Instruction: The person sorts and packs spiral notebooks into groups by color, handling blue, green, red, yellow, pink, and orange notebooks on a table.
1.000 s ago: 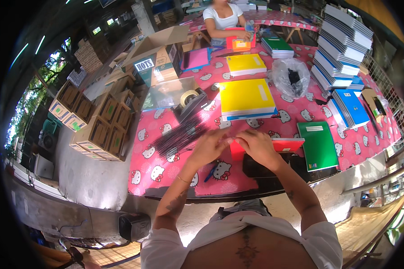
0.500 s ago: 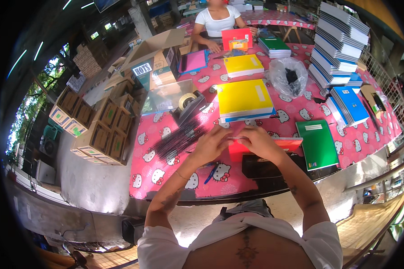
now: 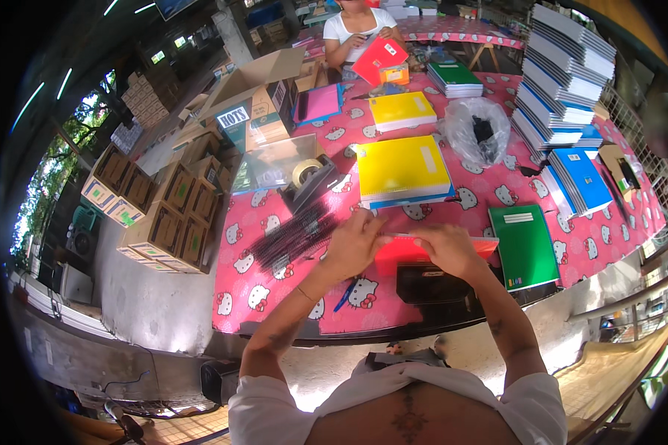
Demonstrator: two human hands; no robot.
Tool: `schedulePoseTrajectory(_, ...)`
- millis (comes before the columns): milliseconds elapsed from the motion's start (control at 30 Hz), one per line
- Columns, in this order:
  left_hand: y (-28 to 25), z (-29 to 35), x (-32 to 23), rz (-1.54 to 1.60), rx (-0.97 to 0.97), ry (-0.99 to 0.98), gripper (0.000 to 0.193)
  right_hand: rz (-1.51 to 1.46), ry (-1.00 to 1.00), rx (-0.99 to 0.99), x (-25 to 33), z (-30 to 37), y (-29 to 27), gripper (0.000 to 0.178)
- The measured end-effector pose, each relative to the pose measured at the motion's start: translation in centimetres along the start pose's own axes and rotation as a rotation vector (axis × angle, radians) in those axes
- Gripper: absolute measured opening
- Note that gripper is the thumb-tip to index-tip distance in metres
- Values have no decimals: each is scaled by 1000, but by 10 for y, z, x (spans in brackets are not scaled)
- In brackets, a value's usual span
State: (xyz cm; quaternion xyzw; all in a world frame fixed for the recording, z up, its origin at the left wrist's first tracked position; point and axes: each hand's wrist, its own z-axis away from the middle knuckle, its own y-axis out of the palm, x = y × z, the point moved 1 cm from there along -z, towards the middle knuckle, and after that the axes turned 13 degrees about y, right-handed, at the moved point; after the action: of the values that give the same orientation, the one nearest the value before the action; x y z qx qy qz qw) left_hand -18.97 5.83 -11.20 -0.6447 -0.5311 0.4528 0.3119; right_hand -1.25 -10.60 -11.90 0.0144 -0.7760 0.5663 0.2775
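A red notebook [image 3: 393, 256] stands tilted on its long edge near the table's front, its upper edge between my two hands. My left hand [image 3: 355, 243] pinches that edge at its left end. Farther right, my right hand [image 3: 447, 248] grips the same edge with fingers bent over it. Whatever lies right under my fingertips is too small to make out. Against the notebook's near side sits a black box-like case [image 3: 432, 285]. A green notebook [image 3: 525, 246] lies flat beside my right hand. Left of my left hand is a bundle of black binding coils [image 3: 293, 236].
Beyond my hands stand yellow notebooks [image 3: 404, 169], a tape dispenser [image 3: 309, 182] and a plastic bag [image 3: 476, 130]. Tall notebook stacks [image 3: 557, 81] rise at right. A blue pen [image 3: 345, 294] lies near the front edge. Opposite, a person [image 3: 364, 33] holds another red notebook [image 3: 381, 61].
My hands have shifted slightly along the notebook's edge, the right one a little rightward. Across the table, the other person has lifted and tilted their red notebook.
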Motion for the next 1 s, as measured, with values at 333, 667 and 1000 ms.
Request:
schedulePoseTrajectory(333, 30, 11, -6, -246, -375, -50, 51, 2, -8, -62, 3, -1, 1, 18)
schedulePoseTrajectory(667, 7, -3, -22, -259, -58, 14, 63, 19, -72, -29, 0, 3, -6, 25)
schedulePoseTrajectory(1000, 50, -9, -19, -519, -147, -119, 82, 80, -27, 50, 5, 6, -6, 28)
